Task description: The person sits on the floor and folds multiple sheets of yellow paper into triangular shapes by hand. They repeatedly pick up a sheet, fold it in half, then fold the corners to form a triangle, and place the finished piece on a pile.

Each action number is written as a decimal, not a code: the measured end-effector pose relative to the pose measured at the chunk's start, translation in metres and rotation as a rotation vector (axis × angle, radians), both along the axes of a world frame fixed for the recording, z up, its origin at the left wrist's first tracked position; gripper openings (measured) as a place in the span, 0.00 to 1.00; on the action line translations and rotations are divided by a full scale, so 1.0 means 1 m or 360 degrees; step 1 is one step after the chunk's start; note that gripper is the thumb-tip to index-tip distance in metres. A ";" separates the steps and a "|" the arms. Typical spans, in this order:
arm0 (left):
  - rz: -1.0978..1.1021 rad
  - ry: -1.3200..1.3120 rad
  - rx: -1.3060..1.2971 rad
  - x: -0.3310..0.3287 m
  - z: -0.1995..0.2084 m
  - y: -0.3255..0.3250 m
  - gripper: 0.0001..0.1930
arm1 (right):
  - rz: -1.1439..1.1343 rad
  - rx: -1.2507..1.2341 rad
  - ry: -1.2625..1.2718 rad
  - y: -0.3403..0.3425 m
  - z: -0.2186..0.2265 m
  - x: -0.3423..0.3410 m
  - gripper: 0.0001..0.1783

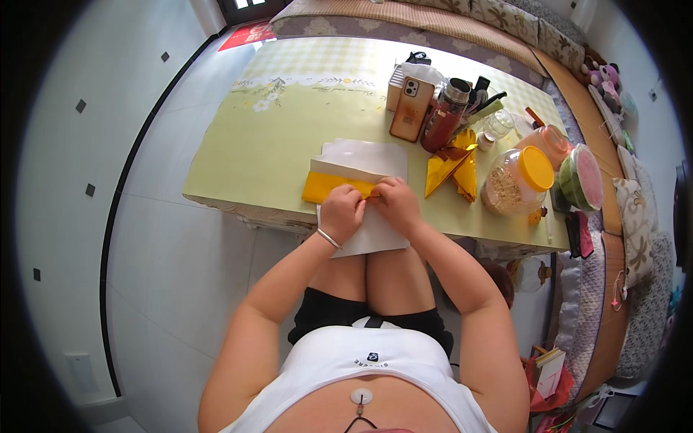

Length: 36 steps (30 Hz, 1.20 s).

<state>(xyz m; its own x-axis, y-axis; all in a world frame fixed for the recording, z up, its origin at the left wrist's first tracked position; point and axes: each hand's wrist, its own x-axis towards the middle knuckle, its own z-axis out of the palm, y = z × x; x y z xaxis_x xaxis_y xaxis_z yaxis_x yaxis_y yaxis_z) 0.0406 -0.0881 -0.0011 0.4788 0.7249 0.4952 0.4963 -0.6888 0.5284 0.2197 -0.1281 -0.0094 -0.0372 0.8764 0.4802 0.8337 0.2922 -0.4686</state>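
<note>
Left hand [343, 212] and right hand [396, 203]: fingers curled nearly closed, both pinching. Counter [249, 155], pale green: bears the papers. White sheets [372, 234]: overhang its near edge, apparently as backing. Gold paper strip [321, 188]: atop them, held by its near edge, seemingly for steadiness.

Curved lettering [371, 363] under a dark emblem [372, 356] marks the white top [411, 379], and script [345, 90] the tablecloth [253, 155].

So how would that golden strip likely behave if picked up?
Probably light and floppy, since the golden strip looks thin. Its left end might sag, as the left hand and right hand both sit toward its right.
</note>
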 end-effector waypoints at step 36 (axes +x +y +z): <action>-0.0161 0.0144 -0.0011 -0.040 0.006 0.022 0.06 | 0.0290 -0.0363 -0.0579 -0.020 -0.005 -0.025 0.50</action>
